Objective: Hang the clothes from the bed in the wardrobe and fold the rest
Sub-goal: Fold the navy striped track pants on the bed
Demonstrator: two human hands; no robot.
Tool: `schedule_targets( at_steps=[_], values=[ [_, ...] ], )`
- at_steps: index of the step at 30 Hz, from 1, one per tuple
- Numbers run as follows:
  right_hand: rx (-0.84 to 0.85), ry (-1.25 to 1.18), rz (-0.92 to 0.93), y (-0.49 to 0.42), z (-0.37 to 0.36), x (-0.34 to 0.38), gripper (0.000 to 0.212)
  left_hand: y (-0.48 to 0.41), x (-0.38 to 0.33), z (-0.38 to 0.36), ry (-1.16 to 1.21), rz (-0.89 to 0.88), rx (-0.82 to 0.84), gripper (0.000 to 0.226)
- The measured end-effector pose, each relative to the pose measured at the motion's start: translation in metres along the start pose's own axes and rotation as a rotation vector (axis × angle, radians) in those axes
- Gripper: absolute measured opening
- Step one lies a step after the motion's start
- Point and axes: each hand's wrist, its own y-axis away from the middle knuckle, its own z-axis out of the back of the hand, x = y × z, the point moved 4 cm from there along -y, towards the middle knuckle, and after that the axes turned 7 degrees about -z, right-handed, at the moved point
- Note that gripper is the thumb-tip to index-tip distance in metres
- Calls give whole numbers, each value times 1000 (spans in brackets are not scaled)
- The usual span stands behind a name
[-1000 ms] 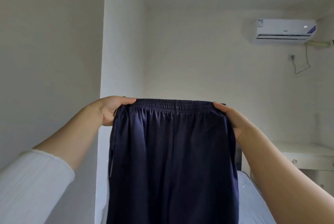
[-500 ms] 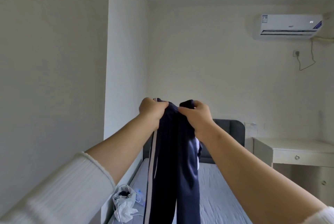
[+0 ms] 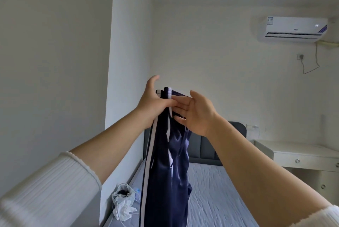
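Observation:
Navy trousers (image 3: 165,162) with white side stripes hang in front of me, folded lengthwise so the waistband halves lie together. My left hand (image 3: 152,102) pinches the doubled waistband at its top, thumb across the fabric and forefinger raised. My right hand (image 3: 196,113) is beside it on the right, its fingers straight and their tips touching the cloth just under the waistband. The legs hang down over the bed (image 3: 211,190) and run out of view at the bottom.
The bed has a pale blue sheet and a dark grey headboard (image 3: 201,146). A crumpled white bag (image 3: 122,201) lies at its left edge by a white wall column (image 3: 128,61). A white desk (image 3: 297,153) stands at the right, below an air conditioner (image 3: 295,28).
A second ago both hands held the waistband spread wide. They brought its ends together, folding the trousers in half. Now my left hand holds both halves and my right hand has opened.

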Motion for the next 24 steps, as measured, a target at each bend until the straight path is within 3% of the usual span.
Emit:
schedule_targets(
  at_steps=[3,5,6,7,8,10,12,15,17,20,24],
  values=[
    [-114,205,98,2,-1,5,34,0,-1,11,85,9,-56,49],
    [-353,357,269,3,8,12,12,-1,-3,16,150,-4,-78,39],
    [-478,459,350,6,12,15,14,-2,-5,20,185,-13,-81,39],
    [-542,541,400,6,17,15,30,-3,-6,23,211,-16,-79,38],
    [-525,556,412,6,20,14,47,-5,-7,27,236,-11,-69,38],
    [-318,393,336,3,19,7,72,-7,-9,34,302,14,-36,38],
    [-172,282,266,-1,14,1,76,-7,-11,39,347,36,-6,38],
    [-250,291,376,-5,11,4,41,-7,-12,42,350,47,57,35],
    [-312,282,444,-5,11,11,20,-5,-10,42,217,53,154,25],
    [-287,317,419,-3,9,18,29,1,-1,43,25,139,341,29],
    [-188,364,472,-5,4,18,7,0,-8,56,202,80,355,28]
  ],
)
